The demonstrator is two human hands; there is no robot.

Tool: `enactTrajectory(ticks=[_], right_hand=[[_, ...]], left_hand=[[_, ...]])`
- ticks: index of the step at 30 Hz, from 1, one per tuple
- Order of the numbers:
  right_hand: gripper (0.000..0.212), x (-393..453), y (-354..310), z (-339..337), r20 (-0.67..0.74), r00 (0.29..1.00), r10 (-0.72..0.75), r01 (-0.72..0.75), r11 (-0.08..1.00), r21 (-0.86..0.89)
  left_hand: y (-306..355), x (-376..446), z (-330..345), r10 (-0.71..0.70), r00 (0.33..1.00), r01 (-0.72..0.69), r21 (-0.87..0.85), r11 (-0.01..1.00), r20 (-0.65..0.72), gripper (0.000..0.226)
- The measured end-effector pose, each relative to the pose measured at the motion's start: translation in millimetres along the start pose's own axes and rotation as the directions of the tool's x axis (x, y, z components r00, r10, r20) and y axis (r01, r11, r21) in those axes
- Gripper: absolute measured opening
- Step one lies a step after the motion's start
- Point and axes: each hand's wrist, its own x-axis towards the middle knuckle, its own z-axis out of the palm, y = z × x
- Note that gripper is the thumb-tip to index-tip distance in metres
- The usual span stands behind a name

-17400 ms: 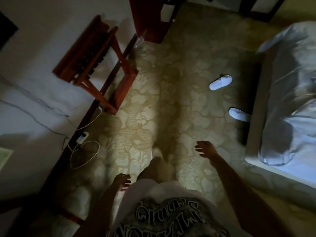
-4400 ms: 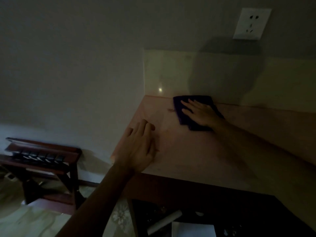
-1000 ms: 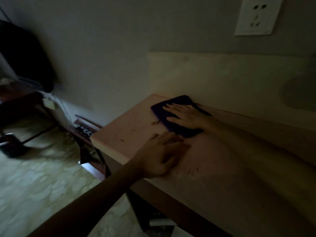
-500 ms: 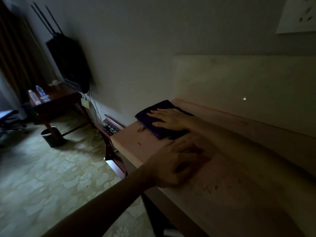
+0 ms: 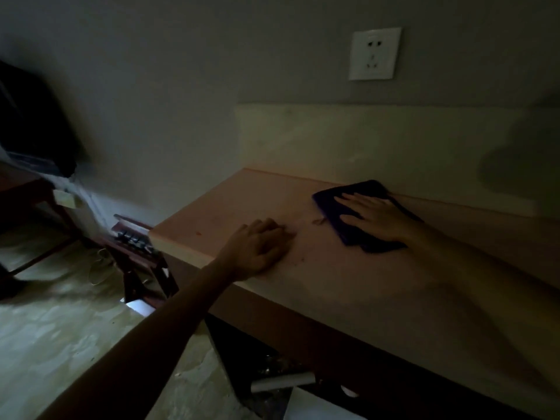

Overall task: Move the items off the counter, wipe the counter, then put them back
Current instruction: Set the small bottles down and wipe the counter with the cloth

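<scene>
A pinkish counter (image 5: 218, 207) runs along the wall in dim light, with a pale backsplash behind it. A dark purple cloth (image 5: 330, 207) lies flat on it near the backsplash. My right hand (image 5: 375, 218) presses flat on the cloth, fingers spread and pointing left. My left hand (image 5: 260, 248) rests palm down on the bare counter near its front edge, fingers loosely curled and holding nothing. A few small dark specks dot the surface between my hands.
A white wall socket (image 5: 374, 53) sits above the backsplash. A red wooden luggage rack (image 5: 136, 247) stands left of the counter on the patterned floor. A dark shelf under the counter holds a pale roll (image 5: 281, 381) and white paper. A dark blurred object (image 5: 33, 125) is at far left.
My right hand has slid the cloth rightward along the backsplash, away from the counter's left end. My view has swung back to the right. My left hand stays planted near the front edge.
</scene>
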Motion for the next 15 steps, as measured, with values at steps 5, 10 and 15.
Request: enactTrajectory(ticks=[5,10,15], right_hand=[[0.070,-123.7,57.2,-4.5,-0.050,0.975,0.216,-0.216,0.976,0.014],[0.065,-238.6,102.3,-5.4,-0.064,0.917,0.394,-0.394,0.919,0.016],[0.084,-321.3,116.6,-1.4,-0.104,0.826,0.555,-0.553,0.832,0.044]], left_hand=[[5.4,5.7,10.6,-0.017,0.996,0.020,0.039,0.999,-0.085,0.076],[7.0,6.0,14.0,0.019,0.999,-0.022,0.115,0.993,0.027,0.063],[15.1,4.2,7.9,-0.104,0.994,0.104,0.039,0.994,-0.017,0.081]])
